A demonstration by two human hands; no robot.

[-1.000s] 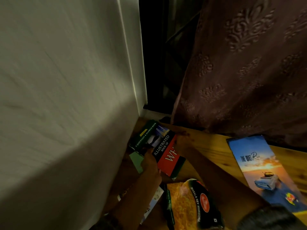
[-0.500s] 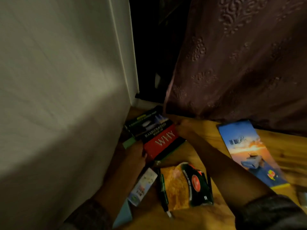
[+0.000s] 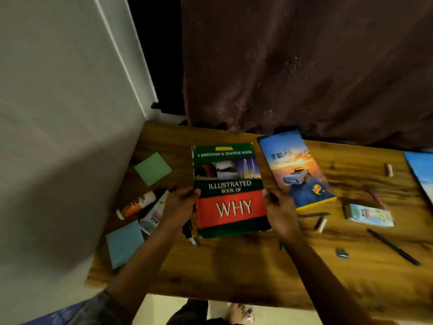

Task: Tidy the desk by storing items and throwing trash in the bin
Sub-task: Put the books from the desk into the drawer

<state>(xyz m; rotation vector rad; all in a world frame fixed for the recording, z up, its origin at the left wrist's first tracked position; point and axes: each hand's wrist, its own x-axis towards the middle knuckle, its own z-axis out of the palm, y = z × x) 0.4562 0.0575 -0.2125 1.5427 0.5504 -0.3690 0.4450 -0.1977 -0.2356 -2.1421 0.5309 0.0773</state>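
Head view: left hand (image 3: 181, 202) at nine o'clock and right hand (image 3: 278, 208) at three pinch the book's (image 3: 228, 191) edges, probably lifting it level for storing.

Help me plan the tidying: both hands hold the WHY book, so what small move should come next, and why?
Probably lift the WHY book clear of the desk. The left hand and right hand already grip its two side edges, and pens and small items lie close around it, so sliding could scatter them.
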